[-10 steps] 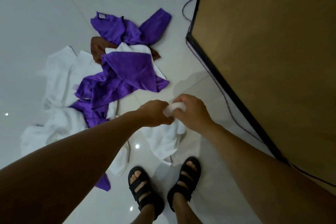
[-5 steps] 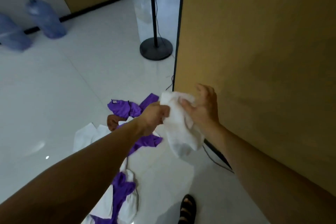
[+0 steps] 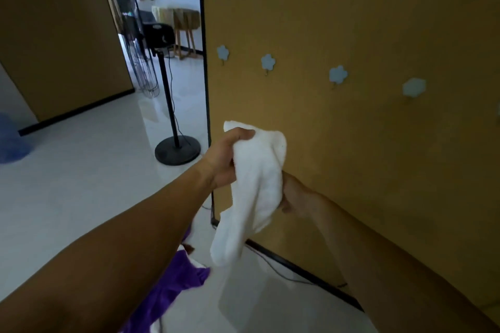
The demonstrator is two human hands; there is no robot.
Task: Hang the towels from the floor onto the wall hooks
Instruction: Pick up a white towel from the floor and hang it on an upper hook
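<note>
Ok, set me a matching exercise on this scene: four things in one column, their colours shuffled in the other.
Things:
1. held towel
2. big floor towel
3. wall hooks
4. fan stand base

Colours:
A. black
B. pale blue
C. white
D. purple

Pairs: 1-C, 2-D, 3-B, 4-A.

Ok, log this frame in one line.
stage: white towel held off floor | left hand: grips towel top | right hand: holds towel side | wall hooks: bare | floor: purple towel lying
</note>
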